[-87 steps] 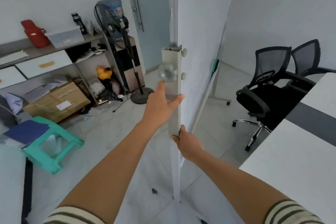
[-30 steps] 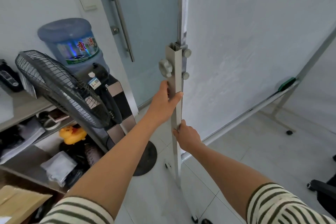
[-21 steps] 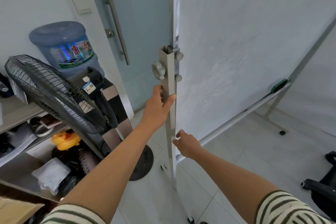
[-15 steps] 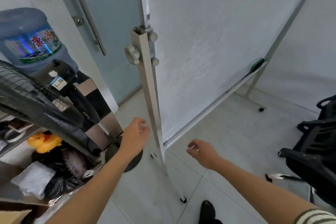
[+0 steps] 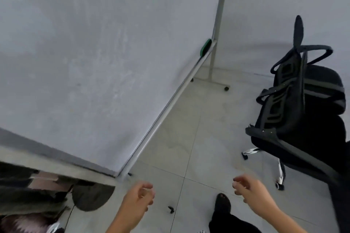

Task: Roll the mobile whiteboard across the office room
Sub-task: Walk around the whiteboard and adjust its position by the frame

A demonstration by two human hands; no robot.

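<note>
The mobile whiteboard (image 5: 94,53) fills the left and upper part of the head view, its grey-white face turned toward me. Its metal tray rail (image 5: 166,108) runs diagonally down to the near corner, with a green eraser (image 5: 205,46) at the far end. The far leg stands on a wheeled foot (image 5: 226,87). My left hand (image 5: 139,202) hangs low at the bottom centre, fingers loosely curled, holding nothing, just below the board's near corner. My right hand (image 5: 250,191) is further right, also empty and apart from the board.
A black mesh office chair (image 5: 303,111) on castors stands close at the right. The round base of a fan (image 5: 92,196) and dark clutter lie at the lower left. My dark shoe (image 5: 223,203) rests on the tiled floor (image 5: 208,134) between the hands.
Both hands have let go of the whiteboard's upright post and dropped low. The view has swung right and down, so the post, fan and water bottle have left the frame.
</note>
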